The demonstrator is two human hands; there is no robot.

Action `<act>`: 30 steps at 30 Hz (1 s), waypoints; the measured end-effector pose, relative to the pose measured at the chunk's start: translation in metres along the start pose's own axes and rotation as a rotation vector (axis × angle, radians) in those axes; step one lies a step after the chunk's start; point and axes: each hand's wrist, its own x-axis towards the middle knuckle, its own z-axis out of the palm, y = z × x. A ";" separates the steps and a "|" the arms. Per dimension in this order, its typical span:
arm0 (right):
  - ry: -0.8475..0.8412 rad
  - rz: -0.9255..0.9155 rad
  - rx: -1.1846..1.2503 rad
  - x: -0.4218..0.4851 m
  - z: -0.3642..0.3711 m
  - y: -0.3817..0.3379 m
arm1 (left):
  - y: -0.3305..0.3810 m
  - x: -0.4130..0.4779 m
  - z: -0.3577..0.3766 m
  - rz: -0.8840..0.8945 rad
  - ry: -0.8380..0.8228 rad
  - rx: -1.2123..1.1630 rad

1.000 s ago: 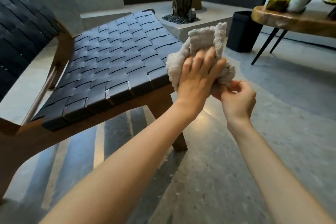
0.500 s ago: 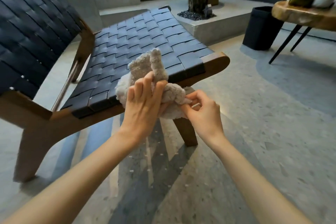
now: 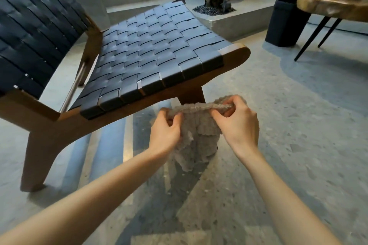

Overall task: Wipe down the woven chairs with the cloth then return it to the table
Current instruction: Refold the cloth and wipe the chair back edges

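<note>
The cloth [image 3: 196, 135] hung limp in the air just in front of the woven chair [image 3: 151, 51], its top edge pinched by the fingers [image 3: 235, 103] of the left hand [image 3: 164, 131] and the right hand [image 3: 237, 123]; soft, light and floppy, it seemed best gripped bunched.

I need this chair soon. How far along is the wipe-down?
Done: cloth is off the table. In hand: left hand and right hand pinch its top edge, spread out in front of the woven seat, not touching it. Left: any wiping still needed, then the cloth's return to the table.
</note>
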 end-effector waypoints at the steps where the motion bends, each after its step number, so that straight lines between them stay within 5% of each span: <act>1: 0.007 -0.006 0.045 0.005 0.003 -0.001 | 0.003 0.005 0.005 -0.054 0.022 -0.082; 10: -0.128 0.146 0.695 0.035 0.038 -0.016 | 0.005 0.019 0.025 -0.125 0.076 -0.386; 17: -0.187 -0.003 0.588 0.027 0.059 -0.010 | 0.000 0.029 0.048 -0.029 0.242 -0.617; 25: -0.144 -0.038 0.438 0.015 0.085 0.015 | -0.023 0.042 0.067 0.190 0.210 -0.344; 30: -0.232 0.007 0.416 -0.011 0.097 0.063 | -0.065 0.036 0.089 0.161 -0.009 -0.301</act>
